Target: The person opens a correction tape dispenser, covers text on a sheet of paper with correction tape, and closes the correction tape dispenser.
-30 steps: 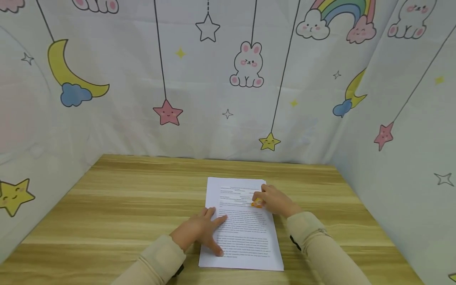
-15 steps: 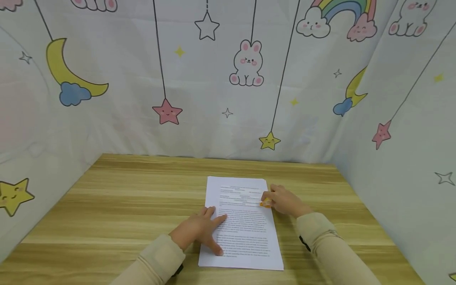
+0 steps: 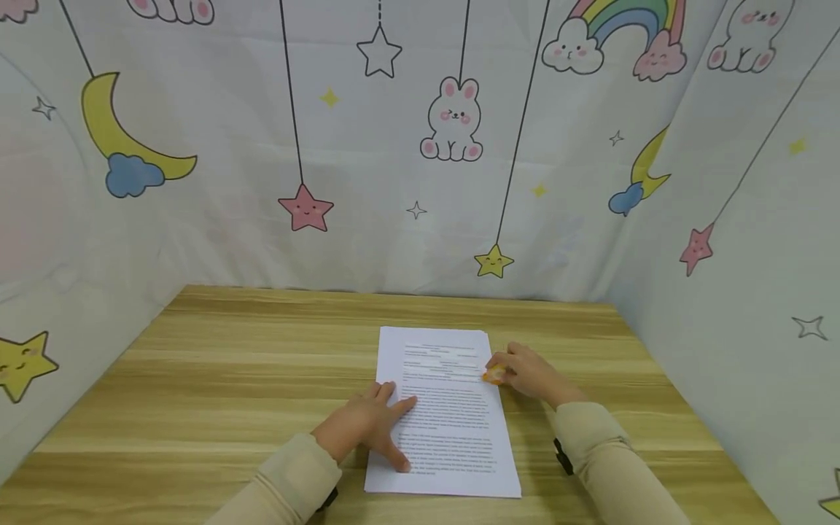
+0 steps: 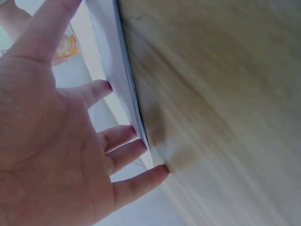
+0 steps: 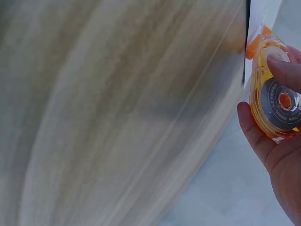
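A stack of printed paper (image 3: 453, 456) lies on the wooden table, its upper lines of text partly covered by white strips. My left hand (image 3: 369, 424) rests with spread fingers on the stack's left side; in the left wrist view its fingertips (image 4: 127, 134) touch the paper's edge. At the right edge of the page, my right hand (image 3: 533, 373) holds an orange, see-through correction tape (image 5: 277, 110) between thumb and fingers. The tape's orange tip (image 5: 254, 47) is at the sheet, beside the upper text; whether it touches is hard to tell.
The wooden table (image 3: 262, 350) extends on both sides of the paper. Behind and at the sides hang white curtains (image 3: 367, 248) printed with stars, moons and rabbits. Dark bands (image 3: 563, 457) show at the wrists.
My right hand has moved right with the correction tape, from over the printed lines to the page's right edge. The left hand has stayed put on the paper.
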Demonstrator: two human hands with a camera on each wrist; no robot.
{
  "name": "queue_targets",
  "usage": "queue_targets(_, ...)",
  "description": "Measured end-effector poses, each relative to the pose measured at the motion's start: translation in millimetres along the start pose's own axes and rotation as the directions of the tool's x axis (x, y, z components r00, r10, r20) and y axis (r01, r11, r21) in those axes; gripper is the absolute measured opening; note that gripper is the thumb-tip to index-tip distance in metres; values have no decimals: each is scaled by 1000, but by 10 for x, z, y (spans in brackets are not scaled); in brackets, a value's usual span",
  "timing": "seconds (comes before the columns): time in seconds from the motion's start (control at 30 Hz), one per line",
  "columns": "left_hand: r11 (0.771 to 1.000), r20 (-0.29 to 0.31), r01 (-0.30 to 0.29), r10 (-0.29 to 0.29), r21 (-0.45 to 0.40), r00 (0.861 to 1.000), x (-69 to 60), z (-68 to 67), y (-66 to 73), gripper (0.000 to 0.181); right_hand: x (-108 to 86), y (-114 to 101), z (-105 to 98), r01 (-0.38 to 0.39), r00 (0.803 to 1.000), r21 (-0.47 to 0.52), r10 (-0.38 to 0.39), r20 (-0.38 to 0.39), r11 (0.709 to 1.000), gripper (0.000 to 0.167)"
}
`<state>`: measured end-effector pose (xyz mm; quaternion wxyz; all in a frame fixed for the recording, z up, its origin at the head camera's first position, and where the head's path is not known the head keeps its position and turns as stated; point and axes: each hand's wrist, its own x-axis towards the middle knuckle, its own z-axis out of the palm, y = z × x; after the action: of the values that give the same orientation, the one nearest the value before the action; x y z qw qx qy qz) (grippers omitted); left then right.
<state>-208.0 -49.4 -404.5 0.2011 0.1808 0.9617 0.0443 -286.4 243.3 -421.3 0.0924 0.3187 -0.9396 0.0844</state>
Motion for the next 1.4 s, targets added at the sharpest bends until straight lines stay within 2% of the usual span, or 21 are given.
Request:
queue_targets(0.07, 1000, 2, 2, -2, 6, 1000, 3, -2, -3, 100, -11, 1, -9, -45, 999, 27, 45, 1, 999, 21)
queue_targets(0.17, 1000, 0, 1, -1, 10, 1000, 5, -4, -11, 101, 12, -36, -31, -60, 998, 53, 60, -4, 997, 22)
queue_targets(0.43, 1000, -8, -20, 20, 1, 1000, -6, 0, -17, 100, 169, -264, 21, -9, 1000, 33, 8, 29, 999, 23)
queue_targets(0.6, 1000, -8, -16, 16, -15, 1000, -28, -18, -4, 99, 272, -422, 77, 51, 999, 16, -50, -6, 999, 23)
queue_targets(0.73, 1000, -9, -17, 17, -22, 1000, -35, -23, 4, 100, 358, -535, 113, 64, 998, 12, -64, -27, 998, 24)
queue_targets(1.03, 1000, -16, -24, 23, -17, 1000, 18, 22, -21, 101, 531, -712, 157, 30, 1000, 9, -30, -4, 1000, 25)
queue_targets(1.4, 999, -16, -30, 30, -23, 999, 31, 37, -33, 101, 522, -717, 145, -29, 999, -6, 29, 24, 1000, 26)
